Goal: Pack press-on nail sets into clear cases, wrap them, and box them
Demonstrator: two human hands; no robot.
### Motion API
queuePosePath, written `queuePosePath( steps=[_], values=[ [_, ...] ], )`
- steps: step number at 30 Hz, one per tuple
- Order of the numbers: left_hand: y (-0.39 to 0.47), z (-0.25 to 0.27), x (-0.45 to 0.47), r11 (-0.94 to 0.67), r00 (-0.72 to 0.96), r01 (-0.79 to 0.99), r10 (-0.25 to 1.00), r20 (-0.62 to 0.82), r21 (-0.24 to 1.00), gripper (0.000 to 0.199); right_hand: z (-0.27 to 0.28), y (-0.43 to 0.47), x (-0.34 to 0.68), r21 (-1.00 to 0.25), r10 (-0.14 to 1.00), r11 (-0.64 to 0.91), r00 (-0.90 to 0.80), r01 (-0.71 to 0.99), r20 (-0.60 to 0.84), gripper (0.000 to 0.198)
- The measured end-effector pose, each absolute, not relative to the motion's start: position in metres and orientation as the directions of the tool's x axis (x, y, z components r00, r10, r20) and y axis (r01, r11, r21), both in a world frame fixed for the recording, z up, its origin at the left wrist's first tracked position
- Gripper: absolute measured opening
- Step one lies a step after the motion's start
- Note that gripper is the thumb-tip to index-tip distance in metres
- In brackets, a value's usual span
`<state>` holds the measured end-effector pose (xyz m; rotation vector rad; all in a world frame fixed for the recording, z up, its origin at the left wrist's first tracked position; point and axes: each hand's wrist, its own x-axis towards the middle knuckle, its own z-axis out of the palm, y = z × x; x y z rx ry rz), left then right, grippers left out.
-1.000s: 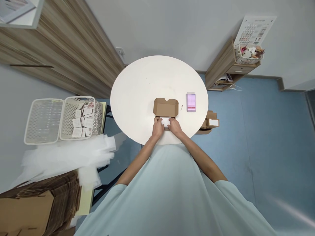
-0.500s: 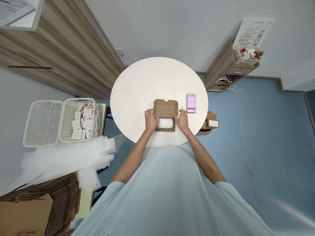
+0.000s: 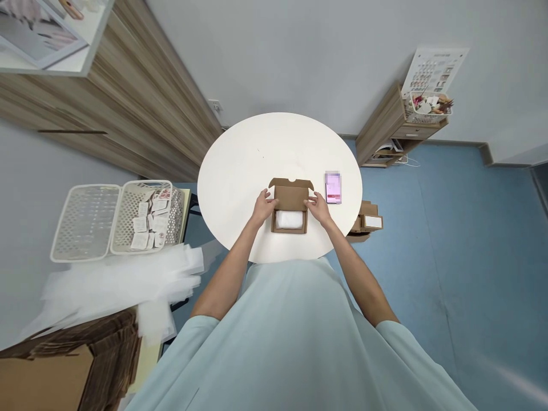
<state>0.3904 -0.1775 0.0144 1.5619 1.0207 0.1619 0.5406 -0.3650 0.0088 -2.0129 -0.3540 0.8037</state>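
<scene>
A small brown cardboard box (image 3: 293,199) stands on the white round table (image 3: 240,165) with its lid raised. In its tray lies a white wrapped packet (image 3: 289,219); what is inside the wrapping is hidden. My left hand (image 3: 263,206) grips the lid's left edge between thumb and fingers. At the opposite edge, my right hand (image 3: 319,209) pinches the lid in the same way. Just right of that hand, a phone (image 3: 333,188) with a lit screen lies flat on the table.
Left of the table are a white basket (image 3: 171,225) of small packets, a pile of white wrapping sheets (image 3: 128,279) and a stack of flat cardboard (image 3: 115,357). Cardboard boxes (image 3: 370,220) sit low beyond the table's right edge. A wooden cabinet (image 3: 379,128) stands at the back right.
The lid's side flaps now stick out at its top corners, and the lid has tilted. My hands have shifted slightly along its edges. The whole view has moved down a little.
</scene>
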Motion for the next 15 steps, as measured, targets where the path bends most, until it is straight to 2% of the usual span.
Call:
queuePosePath(
  steps=[7,12,15],
  values=[
    [-0.185,0.017,0.383,0.045,0.667,0.387,0.676,-0.314,0.921,0.069,0.009,-0.378,0.535,-0.903,0.625,-0.417,0.753,0.099,-0.206,0.075],
    [-0.205,0.004,0.367,-0.008,0.680,0.356,0.689,-0.253,0.934,0.064,0.008,-0.397,0.515,-0.879,0.669,-0.428,0.728,0.212,-0.150,0.068],
    [-0.219,-0.003,0.353,-0.114,0.713,0.322,0.682,-0.161,0.940,0.060,0.010,-0.411,0.500,-0.839,0.709,-0.441,0.697,0.318,-0.109,0.066]
  ],
)
